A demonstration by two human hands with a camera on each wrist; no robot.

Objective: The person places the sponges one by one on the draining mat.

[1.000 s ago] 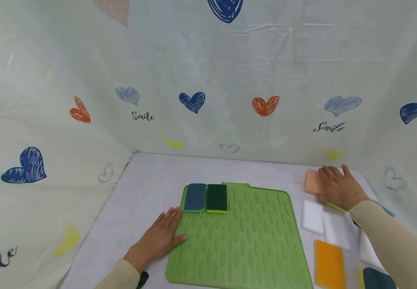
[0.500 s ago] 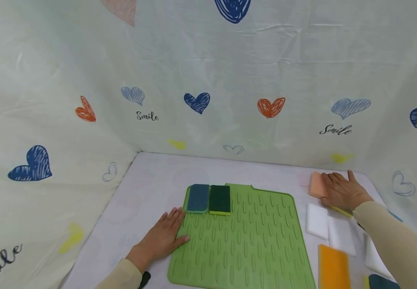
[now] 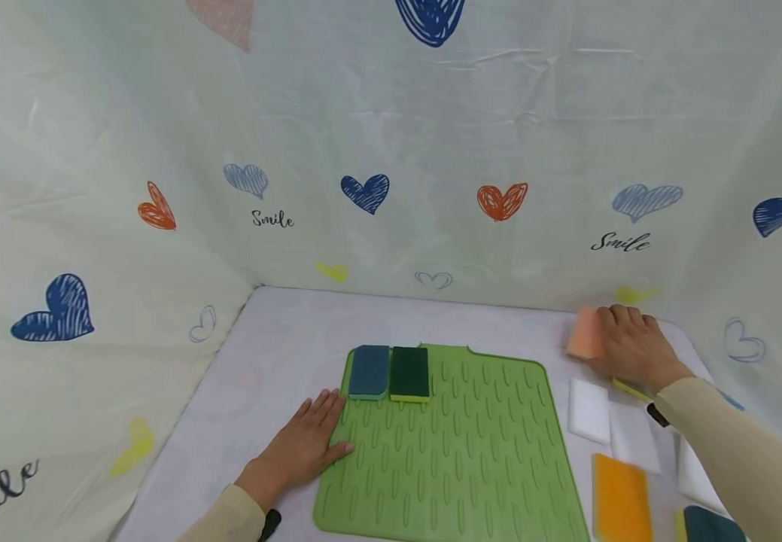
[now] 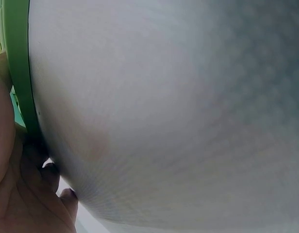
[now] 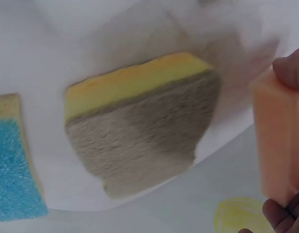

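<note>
At the back right of the table my right hand [image 3: 637, 348] grips a peach-coloured sponge [image 3: 585, 333]. In the right wrist view the thumb and fingertips pinch opposite edges of this peach block, which is tilted there. My left hand [image 3: 305, 440] lies flat with straight fingers along the left edge of the green ridged mat [image 3: 458, 452], its thumb over the mat. Two scouring sponges sit side by side in the mat's far left corner: a blue one [image 3: 369, 373] and a dark green one [image 3: 409, 373] with a yellow base.
Right of the mat lie two white sponges, the nearer one [image 3: 589, 410] plain to see, an orange sponge [image 3: 622, 497] and a dark teal one [image 3: 709, 525]. A grey-and-yellow sponge [image 5: 144, 126] and a blue sponge [image 5: 16, 165] show in the right wrist view. A heart-printed curtain [image 3: 431, 150] encloses the table.
My right hand's fingers have curled round the peach sponge, which now stands tilted. The left hand keeps its place on the mat's edge.
</note>
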